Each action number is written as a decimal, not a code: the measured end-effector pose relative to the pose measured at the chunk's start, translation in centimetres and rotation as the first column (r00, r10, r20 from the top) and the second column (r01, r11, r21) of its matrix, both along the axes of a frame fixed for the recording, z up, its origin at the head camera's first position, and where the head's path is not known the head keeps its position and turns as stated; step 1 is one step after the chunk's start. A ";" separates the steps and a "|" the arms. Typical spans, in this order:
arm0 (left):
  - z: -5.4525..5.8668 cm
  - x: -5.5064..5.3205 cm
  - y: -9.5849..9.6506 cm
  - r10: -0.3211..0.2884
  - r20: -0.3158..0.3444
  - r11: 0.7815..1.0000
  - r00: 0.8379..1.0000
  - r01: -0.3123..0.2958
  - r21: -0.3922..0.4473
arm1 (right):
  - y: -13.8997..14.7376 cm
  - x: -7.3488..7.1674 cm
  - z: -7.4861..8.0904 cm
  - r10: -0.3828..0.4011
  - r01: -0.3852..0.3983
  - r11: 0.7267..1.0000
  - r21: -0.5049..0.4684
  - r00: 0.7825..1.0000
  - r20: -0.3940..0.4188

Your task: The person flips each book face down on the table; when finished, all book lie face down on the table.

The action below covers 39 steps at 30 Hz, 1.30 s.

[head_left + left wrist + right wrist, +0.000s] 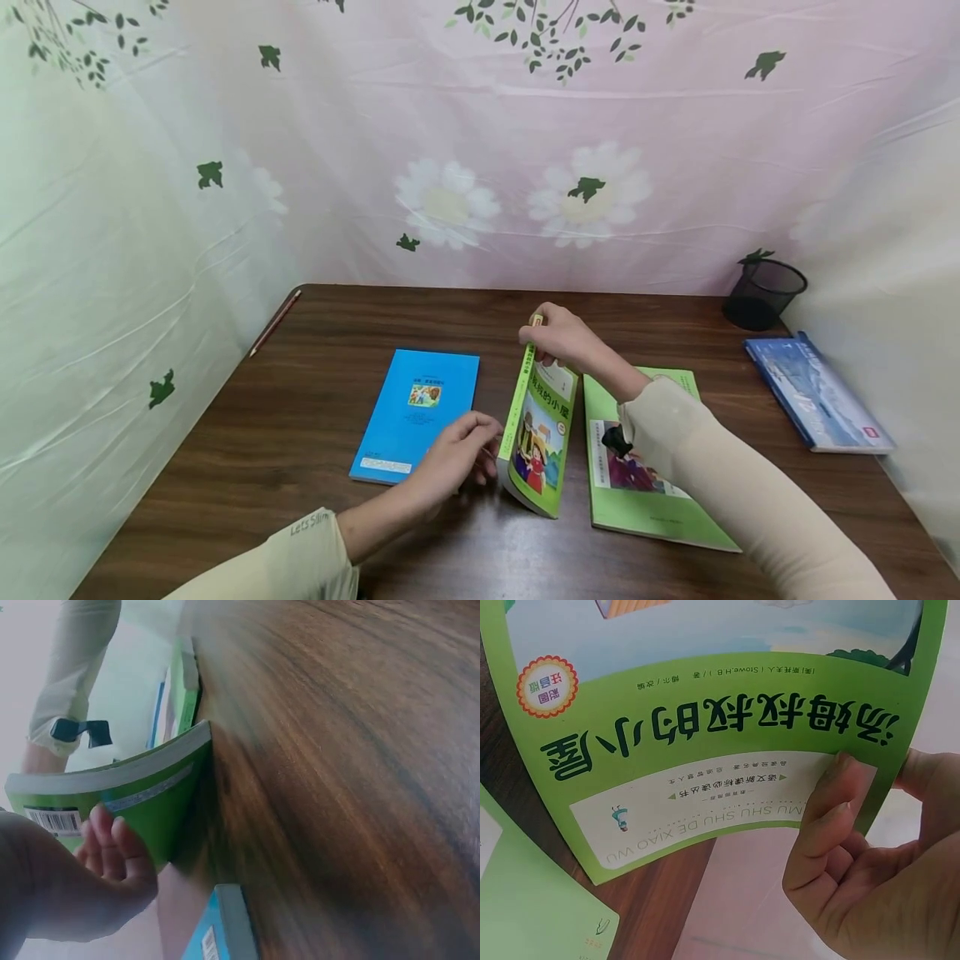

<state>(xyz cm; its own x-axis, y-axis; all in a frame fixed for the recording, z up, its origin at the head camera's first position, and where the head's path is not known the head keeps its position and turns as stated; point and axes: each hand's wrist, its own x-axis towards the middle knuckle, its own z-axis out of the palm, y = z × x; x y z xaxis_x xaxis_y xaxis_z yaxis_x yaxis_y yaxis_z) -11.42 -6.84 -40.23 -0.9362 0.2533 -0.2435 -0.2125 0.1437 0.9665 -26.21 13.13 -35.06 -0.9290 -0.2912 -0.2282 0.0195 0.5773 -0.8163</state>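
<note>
My right hand (pixel 562 336) pinches the top of a green storybook (pixel 534 433) by its spine corner and holds it tilted up on edge, with its illustrated front facing right. In the right wrist view the thumb and fingers (pixel 832 799) grip the cover near its printed white panel. My left hand (pixel 461 454) is beside the lower spine, fingers loosely bent, and overlaps the barcoded back cover (pixel 157 802) in the left wrist view. Left of the storybook, a blue book (pixel 382 421) lies flat, partly behind the left hand. Under the right forearm lies another green book (pixel 660 517).
A blue-and-white book (pixel 821 396) lies at the table's right edge, in front of a black mesh pen holder (pixel 761 292). A pencil (pixel 275 322) lies along the far left edge. Printed fabric curtains (pixel 480 108) hang around the wooden table (pixel 247 467).
</note>
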 end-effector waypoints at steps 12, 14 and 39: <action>-1.0 -0.5 0.0 -0.075 0.191 0.997 0.979 0.080 -0.020 | 0.6 0.2 0.1 -0.014 0.014 0.998 -0.054 1.000 0.005; -1.1 -0.5 0.0 -0.084 0.215 0.996 0.973 0.089 -0.014 | 0.6 0.4 0.2 -0.014 0.015 0.997 -0.080 1.000 0.010; -2.0 -0.8 -0.2 -0.165 0.315 0.986 0.934 0.146 0.084 | 1.5 1.5 1.0 -0.052 0.031 0.982 -0.189 0.993 -0.105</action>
